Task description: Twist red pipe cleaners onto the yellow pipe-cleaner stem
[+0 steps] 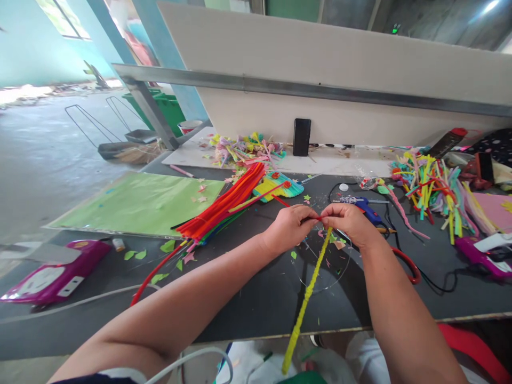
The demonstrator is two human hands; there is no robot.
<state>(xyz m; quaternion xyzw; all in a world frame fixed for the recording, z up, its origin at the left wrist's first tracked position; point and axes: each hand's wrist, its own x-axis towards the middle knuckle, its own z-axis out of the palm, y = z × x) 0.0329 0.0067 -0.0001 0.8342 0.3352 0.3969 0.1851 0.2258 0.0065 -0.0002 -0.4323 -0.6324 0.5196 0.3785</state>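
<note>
My left hand (288, 228) and my right hand (349, 221) meet over the dark table, each closed in a pinch. Between their fingertips runs a red pipe cleaner (281, 201), one end of it poking out to the left. From beneath the right fingertips a yellow fuzzy stem (307, 303) slants down past the table edge; which fingers grip it is hidden. Behind the left hand lies a yellow and blue fuzzy piece (294, 186) with small red flowers. A bundle of red and orange pipe cleaners (224, 205) rests further left.
A green sheet (136, 200) covers the left side, near a purple power strip (56, 272). A blue glue gun (368, 211) lies beyond the right hand. Mixed pipe cleaner pieces (430, 184) are heaped at right. A black phone (301, 137) leans on the white board (248, 114).
</note>
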